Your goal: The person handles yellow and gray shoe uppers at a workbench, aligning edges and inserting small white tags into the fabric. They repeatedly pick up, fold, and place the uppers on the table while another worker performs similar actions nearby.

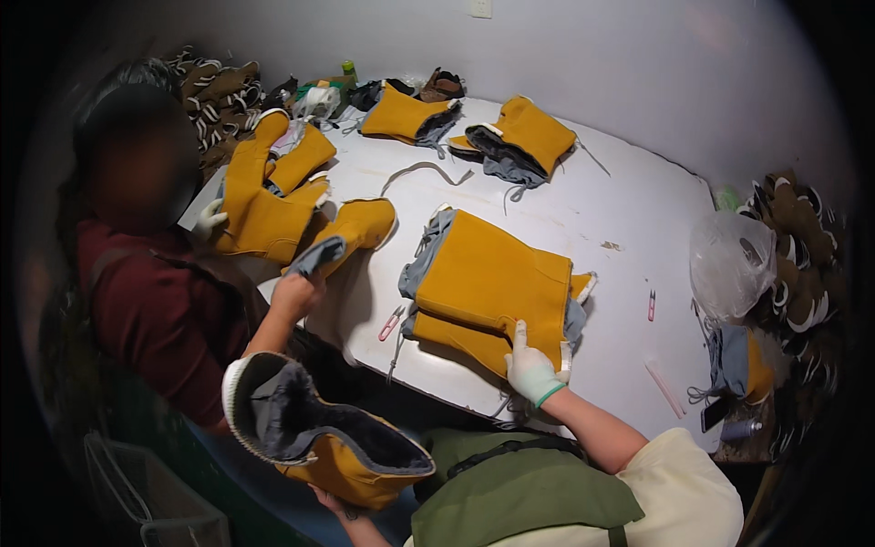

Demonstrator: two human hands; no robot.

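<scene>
Your left hand [330, 500], bare, cups from beneath a yellow boot [324, 433] with grey fleece lining at lower centre of the frame; whether its fingers close I cannot tell. Your gloved right hand [531, 369] presses flat on a stack of yellow boot uppers [492, 292] mid-frame on the white table [629, 214]. More uppers wait upper centre and upper left, beside a co-worker's hand [293, 294], so much seems left.
</scene>
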